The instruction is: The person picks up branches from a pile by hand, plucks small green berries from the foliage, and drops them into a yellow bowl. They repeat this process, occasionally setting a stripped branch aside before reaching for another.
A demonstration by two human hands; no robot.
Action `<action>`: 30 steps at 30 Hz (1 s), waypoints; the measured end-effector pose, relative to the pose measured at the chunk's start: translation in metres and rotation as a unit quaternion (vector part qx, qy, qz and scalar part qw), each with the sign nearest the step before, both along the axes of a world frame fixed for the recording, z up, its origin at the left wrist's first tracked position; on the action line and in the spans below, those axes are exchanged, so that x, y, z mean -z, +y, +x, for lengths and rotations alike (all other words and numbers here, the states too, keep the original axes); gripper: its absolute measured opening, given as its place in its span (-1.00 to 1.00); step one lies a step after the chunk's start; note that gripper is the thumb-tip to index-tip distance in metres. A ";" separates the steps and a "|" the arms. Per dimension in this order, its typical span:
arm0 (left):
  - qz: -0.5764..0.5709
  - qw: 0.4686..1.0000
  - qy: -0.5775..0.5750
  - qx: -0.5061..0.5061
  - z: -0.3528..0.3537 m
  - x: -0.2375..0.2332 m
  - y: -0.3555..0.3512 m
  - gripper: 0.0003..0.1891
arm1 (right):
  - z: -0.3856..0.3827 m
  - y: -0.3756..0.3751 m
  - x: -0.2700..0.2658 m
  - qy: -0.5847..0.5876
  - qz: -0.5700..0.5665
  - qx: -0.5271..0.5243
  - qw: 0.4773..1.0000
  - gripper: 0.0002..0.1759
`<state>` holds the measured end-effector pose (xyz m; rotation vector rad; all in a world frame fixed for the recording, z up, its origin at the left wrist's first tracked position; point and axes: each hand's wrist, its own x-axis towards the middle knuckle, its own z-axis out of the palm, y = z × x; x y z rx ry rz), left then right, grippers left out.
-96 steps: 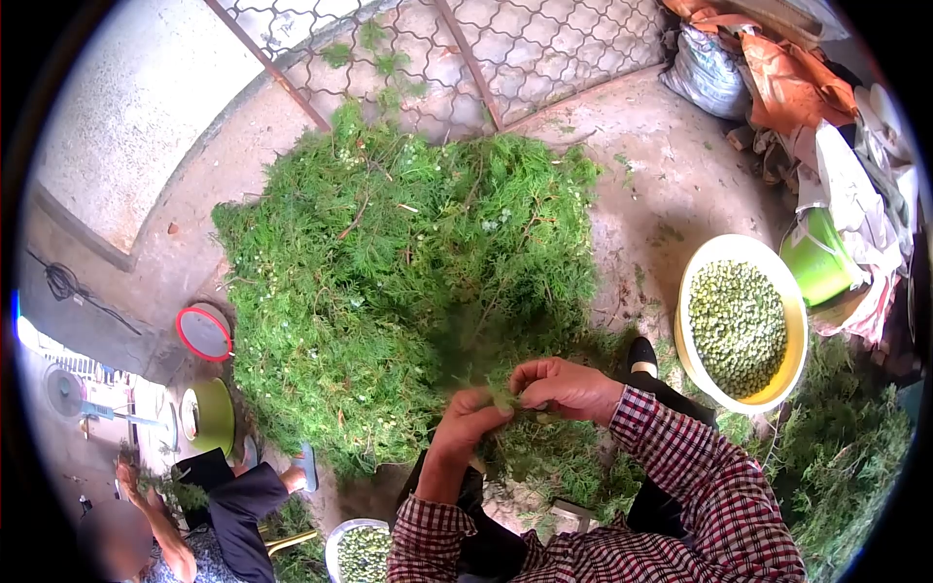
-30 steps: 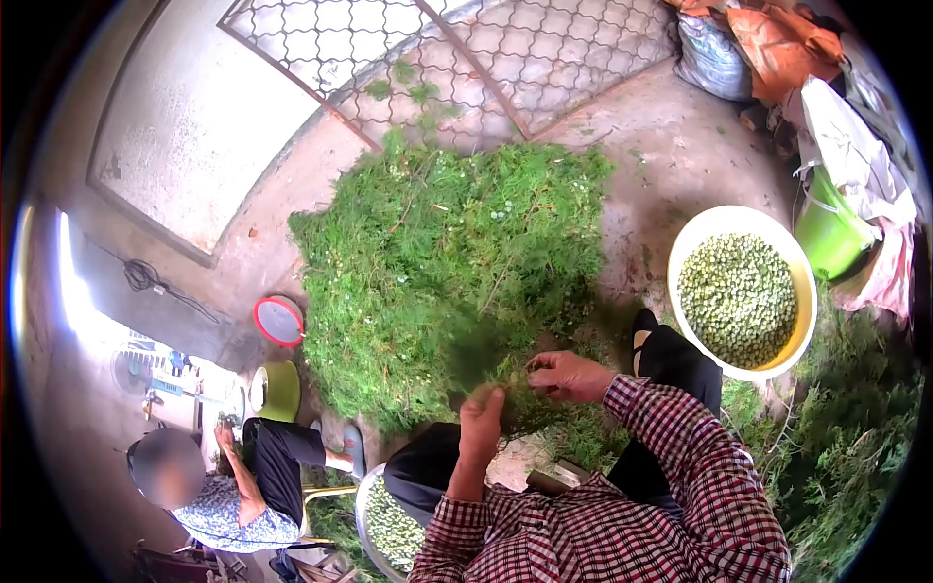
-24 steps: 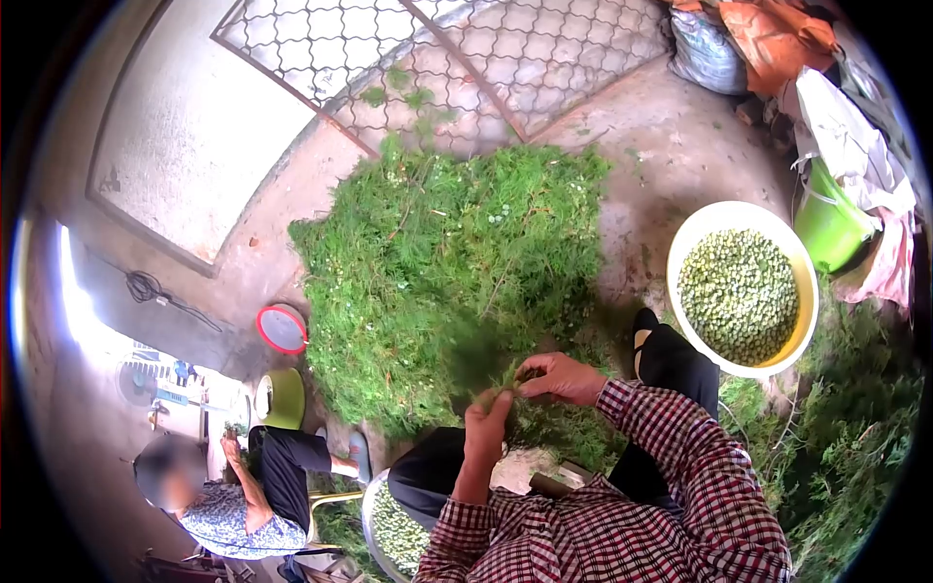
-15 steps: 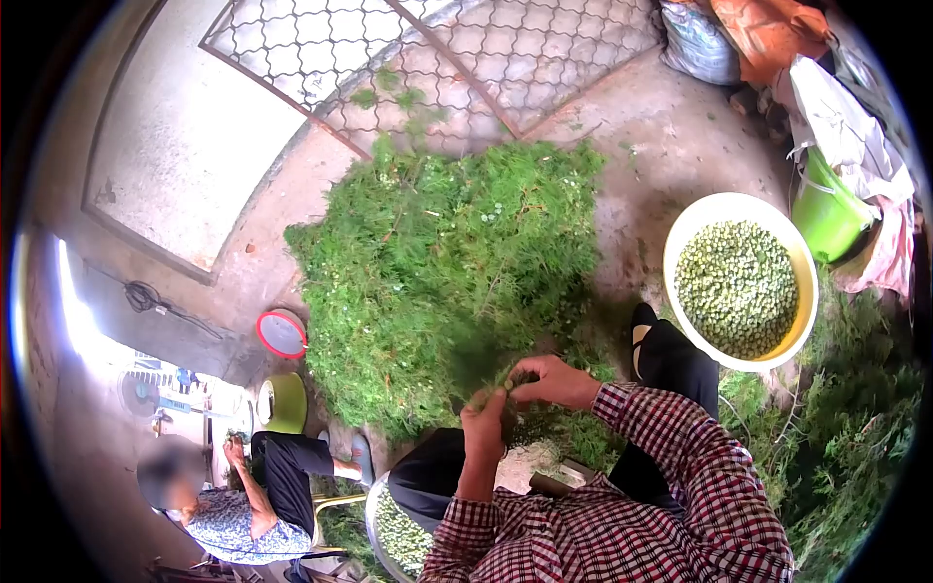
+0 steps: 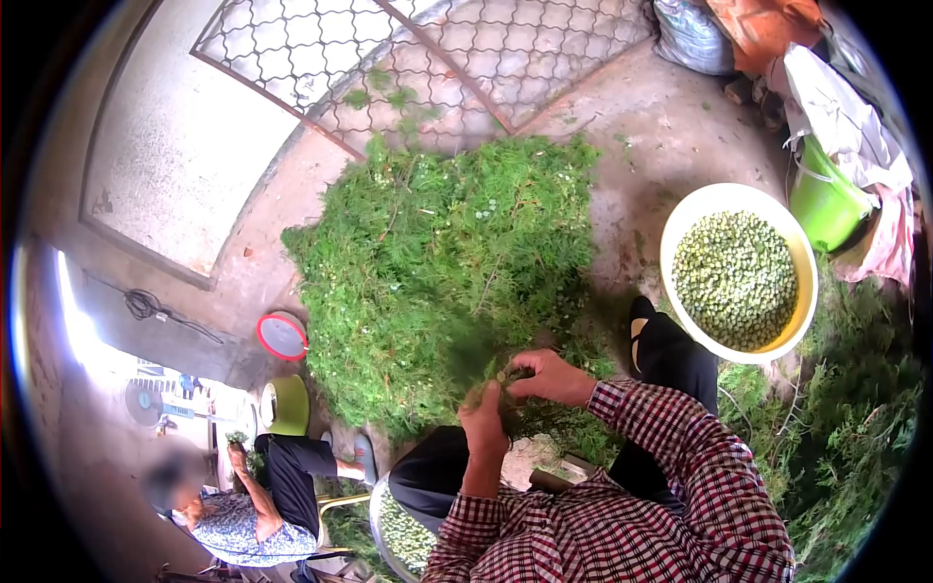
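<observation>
My left hand [image 5: 483, 420] is closed around a feathery green sprig [image 5: 476, 361] that sticks out beyond the fingers and is partly blurred. Close against it, my right hand [image 5: 550, 377] pinches at the sprig's near end with thumb and fingers; whatever small piece lies between the fingertips is hidden. Both hands are above the near edge of a big heap of green branches [image 5: 437, 253] dotted with pale round cones. To the right stands a cream basin [image 5: 677, 291] full of small green cones [image 5: 735, 282].
A metal tub [image 5: 381, 525] of cones sits by my left leg. Left, a seated person [image 5: 255, 505] holds greenery near a green bucket [image 5: 288, 403] and a red-rimmed basin [image 5: 282, 335]. More branches [image 5: 846, 428], a bright green bucket [image 5: 826, 199] and sacks [image 5: 692, 37] are rightward; wire mesh [image 5: 437, 68] lies ahead.
The view has shifted slightly. My hands stay together at the sprig with small finger movements, and the seated person's hand with greenery has moved a little.
</observation>
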<state>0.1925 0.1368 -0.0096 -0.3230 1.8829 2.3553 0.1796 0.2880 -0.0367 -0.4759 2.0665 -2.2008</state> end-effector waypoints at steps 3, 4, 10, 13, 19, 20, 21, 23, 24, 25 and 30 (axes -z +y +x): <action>-0.029 0.999 0.013 0.016 0.000 0.002 -0.003 -0.92 | 0.001 0.000 -0.002 -0.003 0.002 0.008 1.000 -0.75; -0.035 0.999 0.028 0.014 0.000 0.003 -0.003 -0.93 | 0.001 0.001 -0.002 -0.002 0.000 0.012 1.000 -0.76; -0.030 0.998 0.051 0.016 -0.001 0.004 -0.001 -0.95 | -0.008 0.002 0.010 0.151 0.183 0.117 0.964 -0.80; -0.033 0.998 0.052 -0.007 -0.001 -0.014 -0.005 -0.94 | -0.017 0.024 0.012 0.015 0.069 0.096 0.993 -0.67; -0.070 0.997 0.039 0.018 -0.012 -0.002 -0.020 -0.96 | -0.010 0.036 -0.023 -0.173 -0.179 -0.015 0.968 -0.74; -0.085 0.995 0.029 0.036 -0.012 0.002 -0.019 -0.96 | -0.007 0.033 -0.025 -0.160 -0.209 -0.047 0.964 -0.71; -0.099 0.993 0.020 0.054 -0.011 0.004 -0.018 -0.96 | -0.005 0.031 -0.030 -0.135 -0.125 -0.048 0.982 -0.66; -0.113 0.989 0.050 0.081 -0.012 0.017 -0.019 -0.96 | -0.005 0.025 -0.032 -0.039 0.013 -0.032 0.999 -0.62; -0.108 0.989 0.035 0.091 -0.010 0.012 -0.015 -0.96 | -0.008 0.024 -0.030 0.036 0.086 -0.022 0.995 -0.61; -0.103 0.989 0.020 0.101 -0.006 0.003 -0.010 -0.96 | -0.008 0.024 -0.028 0.024 0.094 -0.035 0.995 -0.61; -0.147 0.979 0.008 0.140 -0.007 0.000 -0.009 -0.97 | -0.003 0.026 -0.027 -0.107 0.009 -0.089 0.990 -0.63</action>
